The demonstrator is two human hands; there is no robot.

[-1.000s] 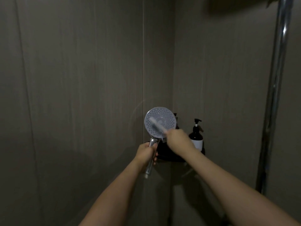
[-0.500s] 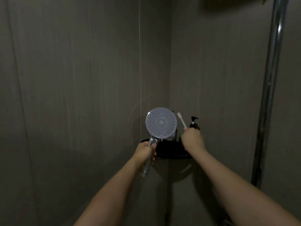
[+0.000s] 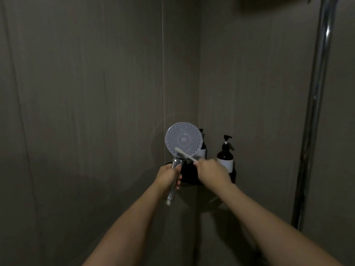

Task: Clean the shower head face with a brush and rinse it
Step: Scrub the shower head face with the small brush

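Shower head [image 3: 183, 140] is being held up in the corner of the stall, its round perforated face turned toward the camera, just in front of a dark corner shelf [image 3: 189, 174]. The left hand [image 3: 169, 176] is wrapping its fingers round the chrome handle below the head and keeping it upright. The right hand [image 3: 212, 170] is pinching the handle of a white brush [image 3: 185, 154], whose bristle end is lying against the lower left part of the face, close to the neck. Judging by this, the scrubbing step is under way: the brush is working the lower rim, and whether the rest of the face is already clean is too dim to tell. No water is visibly flowing from the nozzles, so the rinse seems to be left to do. Two dark pump bottles are standing on the shelf, one [image 3: 225, 157] beside the right hand and another [image 3: 202, 148] partly hidden behind the head. A chrome pole [image 3: 317, 104] is running up the right wall.
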